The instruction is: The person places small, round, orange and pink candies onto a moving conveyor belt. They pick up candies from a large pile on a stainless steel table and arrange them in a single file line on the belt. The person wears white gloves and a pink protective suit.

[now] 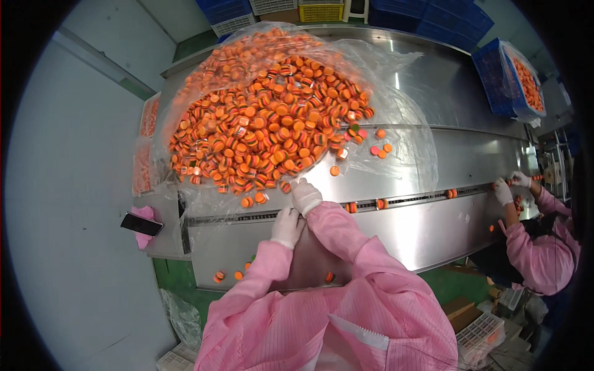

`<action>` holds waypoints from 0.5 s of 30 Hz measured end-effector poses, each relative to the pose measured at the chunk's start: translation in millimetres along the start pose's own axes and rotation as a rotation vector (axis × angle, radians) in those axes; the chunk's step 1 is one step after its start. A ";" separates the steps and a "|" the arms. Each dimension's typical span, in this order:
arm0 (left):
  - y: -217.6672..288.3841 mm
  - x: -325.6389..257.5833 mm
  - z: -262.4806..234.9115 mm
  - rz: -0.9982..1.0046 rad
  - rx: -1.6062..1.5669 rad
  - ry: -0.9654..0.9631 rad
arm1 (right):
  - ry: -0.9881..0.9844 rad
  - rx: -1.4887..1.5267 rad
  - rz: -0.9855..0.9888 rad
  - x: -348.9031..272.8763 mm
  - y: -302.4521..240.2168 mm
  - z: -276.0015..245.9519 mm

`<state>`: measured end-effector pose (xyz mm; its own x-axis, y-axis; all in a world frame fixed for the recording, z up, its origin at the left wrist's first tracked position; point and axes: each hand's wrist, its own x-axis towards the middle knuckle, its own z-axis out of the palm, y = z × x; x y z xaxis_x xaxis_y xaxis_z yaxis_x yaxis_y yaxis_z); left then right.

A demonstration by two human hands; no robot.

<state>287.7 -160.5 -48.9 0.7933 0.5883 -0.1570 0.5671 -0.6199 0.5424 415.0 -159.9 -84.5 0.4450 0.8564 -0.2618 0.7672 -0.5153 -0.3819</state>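
Observation:
Both of my hands wear white gloves and meet over the chain track (253,217) in the steel worktable. My right hand (306,196) is at the near edge of a big heap of round, layered orange candies (266,123). Its fingers are closed, and one candy (285,187) lies beside the fingertips. Just below it, my left hand (286,227) has its fingers drawn together against the right hand; what they hold, if anything, is hidden. The heap rests on a clear plastic sheet (396,111) that partly covers it. Right of my hands, candies (382,203) stand spaced along the track.
A co-worker in pink (544,247) handles candies at the track's right end. Behind them stands a blue crate (495,80) of candies. A black phone (142,224) lies on a pink cloth at the left. Loose candies (239,275) lie along the table's near edge.

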 end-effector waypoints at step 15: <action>-82.5 7.5 -65.6 0.090 -0.098 0.240 | 0.072 0.246 -0.125 -6.8 -37.7 19.8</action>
<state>232.3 -70.8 -40.7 0.7576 0.6465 0.0893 0.4630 -0.6288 0.6247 373.9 -146.9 -85.9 0.3927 0.9091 -0.1392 0.6870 -0.3906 -0.6127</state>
